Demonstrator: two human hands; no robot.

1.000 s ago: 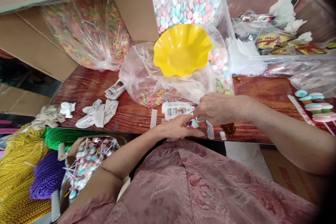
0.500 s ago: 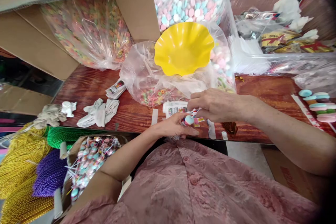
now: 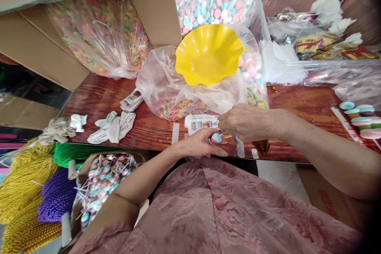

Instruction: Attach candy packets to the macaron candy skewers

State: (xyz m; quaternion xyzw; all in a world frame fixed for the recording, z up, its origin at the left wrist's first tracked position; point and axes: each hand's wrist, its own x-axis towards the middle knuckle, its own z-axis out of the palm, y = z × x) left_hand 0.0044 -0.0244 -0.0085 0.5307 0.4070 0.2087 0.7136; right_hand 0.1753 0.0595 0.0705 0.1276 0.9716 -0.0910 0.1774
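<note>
Close to the table's front edge, my left hand (image 3: 201, 143) is closed around a wrapped candy (image 3: 216, 138) with a round pale-blue end. My right hand (image 3: 248, 121) meets it from the other side, its fingers pinched at the upper end of the candy's wrapper. The fingers partly cover that wrapper. Just behind my left hand lies a stack of printed clear bags (image 3: 199, 124). A crinkled amber wrapper (image 3: 262, 146) rests to the right, under my right wrist.
A yellow wavy bowl (image 3: 210, 55) sits on bags of candy rings (image 3: 178, 107) and pastel candies (image 3: 217, 8). A clear bin (image 3: 321, 63) stands back right, stacked candy skewers (image 3: 363, 121) below it. At left are gloves (image 3: 113, 127), a box of wrapped lollipops (image 3: 101, 182) and coloured cords (image 3: 56, 194).
My right hand has shifted slightly right and down, and its fingers now cover the striped wrapper end that showed before. The candy in my left hand has turned and moved a little right.
</note>
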